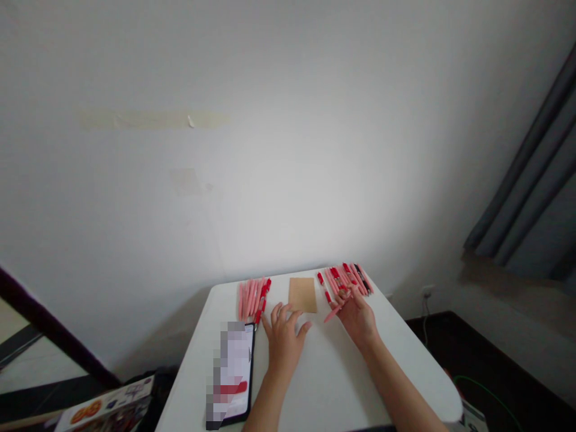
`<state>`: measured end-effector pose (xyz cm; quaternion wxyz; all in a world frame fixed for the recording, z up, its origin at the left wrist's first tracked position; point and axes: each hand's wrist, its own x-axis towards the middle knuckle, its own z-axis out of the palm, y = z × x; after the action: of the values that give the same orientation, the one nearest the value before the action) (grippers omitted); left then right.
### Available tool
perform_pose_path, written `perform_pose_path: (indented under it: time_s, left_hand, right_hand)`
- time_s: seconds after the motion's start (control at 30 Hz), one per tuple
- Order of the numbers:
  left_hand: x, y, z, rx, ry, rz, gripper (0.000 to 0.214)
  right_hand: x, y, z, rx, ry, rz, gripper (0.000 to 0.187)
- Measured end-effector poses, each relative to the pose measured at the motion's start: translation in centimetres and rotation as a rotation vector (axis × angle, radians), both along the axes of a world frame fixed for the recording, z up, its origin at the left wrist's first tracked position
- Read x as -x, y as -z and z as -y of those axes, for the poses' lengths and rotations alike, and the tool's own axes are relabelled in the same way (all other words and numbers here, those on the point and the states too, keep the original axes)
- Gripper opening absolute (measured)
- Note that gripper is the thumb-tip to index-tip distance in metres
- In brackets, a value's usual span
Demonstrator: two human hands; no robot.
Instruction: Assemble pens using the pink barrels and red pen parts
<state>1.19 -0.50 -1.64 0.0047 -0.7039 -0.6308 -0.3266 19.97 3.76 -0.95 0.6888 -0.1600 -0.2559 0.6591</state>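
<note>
My right hand point(360, 318), palm turned up, has its fingers closed around a pink pen point(333, 313) whose end points down and left. Just behind it lies a row of pink, red and black pens point(348, 279) at the table's back right. My left hand point(285, 336) rests low over the table with fingers spread and nothing in them. Its fingertips are near the lower edge of a brown square of paper point(302, 294). Left of the paper lies another group of pink and red pens point(252, 298).
A phone point(240, 396), partly blurred out, lies on the left of the white table point(328, 384). The wall stands right behind the table. A printed box point(108, 405) is at lower left, and a grey curtain point(531, 198) hangs at right.
</note>
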Motion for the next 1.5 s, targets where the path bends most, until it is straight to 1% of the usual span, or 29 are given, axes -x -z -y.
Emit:
perform_pose_path:
  time_s: [0.1,0.17,0.43,0.6,0.73,0.83,0.9,0.97,1.0,1.13,1.27,1.33,1.43,1.5]
  left_hand:
    - [0.1,0.2,-0.1,0.037,0.025,-0.028,0.027]
    - [0.1,0.4,-0.2,0.062,0.037,-0.041,0.029]
    - [0.1,0.9,-0.4,0.127,0.023,-0.051,0.033]
    - [0.2,1.5,-0.5,0.122,0.017,-0.072,0.035]
    - [0.2,1.7,-0.5,0.090,0.018,-0.106,0.035]
    - [0.3,1.4,-0.5,0.059,0.021,-0.104,0.034]
    - [0.3,1.2,-0.4,0.036,0.028,-0.101,0.032]
    - [0.4,0.9,-0.4,0.015,0.036,-0.102,0.029]
    - [0.4,0.7,-0.3,0.006,0.039,-0.101,0.027]
    - [0.4,0.4,-0.3,-0.006,0.050,-0.085,0.020]
    - [0.3,0.6,-0.3,-0.035,0.064,-0.087,0.016]
    - [0.3,0.7,-0.3,-0.040,0.060,-0.094,0.018]
    - [0.3,0.5,-0.3,-0.019,0.064,-0.073,0.023]
    - [0.4,0.2,-0.3,0.007,0.069,-0.053,0.024]
  right_hand:
    - [-0.1,-0.3,0.1,-0.009,-0.045,-0.021,0.036]
    - [-0.1,-0.4,0.1,-0.014,-0.057,-0.024,0.040]
    - [-0.3,-0.4,0.1,-0.016,-0.003,0.039,0.035]
    - [-0.1,-0.6,0.3,0.008,-0.010,0.018,0.039]
    - [-0.1,-0.9,0.4,-0.002,-0.033,0.011,0.042]
    - [-0.2,-0.8,0.3,-0.021,-0.058,-0.004,0.038]
    - [-0.3,-0.5,0.2,-0.026,-0.063,-0.024,0.029]
    - [-0.3,-0.1,0.0,-0.024,-0.046,-0.022,0.015]
    - [-0.3,0.1,0.0,-0.020,-0.028,-0.013,0.011]
    - [-0.3,0.9,-0.3,0.021,0.049,0.019,0.021]
    - [-0.2,0.9,-0.3,0.032,0.102,0.030,0.025]
    - [0.0,1.0,-0.3,0.021,0.113,0.060,0.025]
    - [0.2,1.3,-0.5,0.012,0.139,0.148,0.027]
    - [0.3,1.6,-0.7,0.016,0.201,0.245,0.028]
